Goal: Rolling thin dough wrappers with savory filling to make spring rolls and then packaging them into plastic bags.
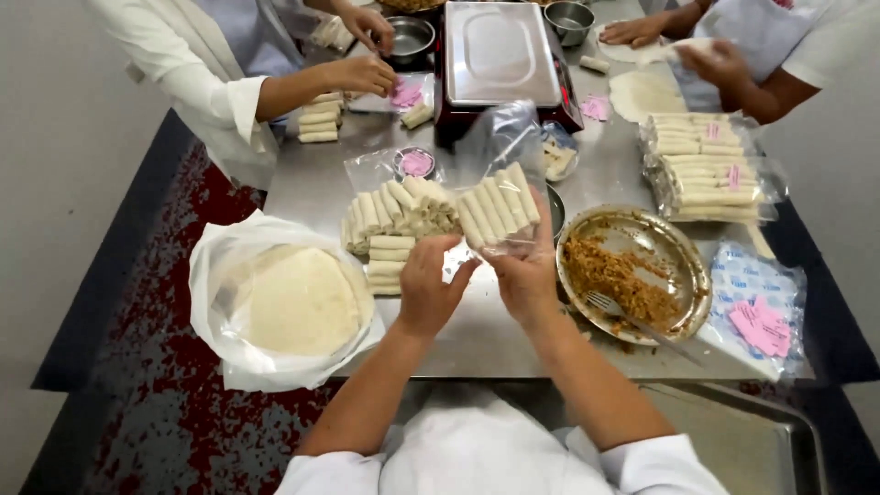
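Both hands up over steel bench (513, 339), mid-frame. Right hand (524, 275) fingers clamped on clear bag (502, 147) w/ a row of rolls (500, 209) inside. Left hand (427, 286) fingers pinched narrow on bag's lower edge, just beside right. I see loose roll pile (394, 220) on bench behind left hand, wrapper stack (298, 301) far left, filling dish (632, 270) w/ fork (610, 305) right.

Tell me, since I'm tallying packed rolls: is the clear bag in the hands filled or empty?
Filled: the clear bag, gripped by the left hand and right hand, shows a row of pale rolls inside.
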